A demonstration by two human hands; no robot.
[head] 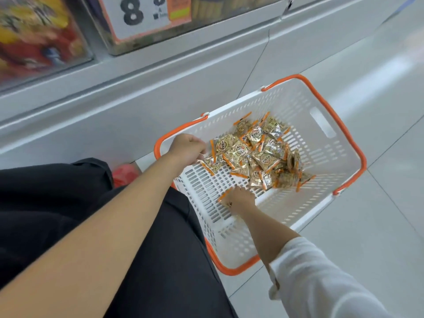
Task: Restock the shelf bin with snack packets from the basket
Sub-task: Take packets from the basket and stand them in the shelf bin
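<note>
I see the white basket point(321, 125) on the floor point(390, 88), just beside the shelf base, with a heap of snack packets point(257, 154) on its bottom. My left hand point(187, 149) is curled at the heap's edge; I cannot tell whether it holds anything. My right hand point(241, 199) grips 1 packet point(224, 195) near the basket wall. The shelf bin point(142, 43) sits above, its price card point(137, 17) showing 8.

Shelf bin point(39, 35): contents were blurred, cropped at top and left edges.
Price card point(142, 17): top was cut off.
Snack packets point(252, 152): print was too small to read.
Your left hand point(187, 149): fingertips were hidden, grip unclear.
</note>
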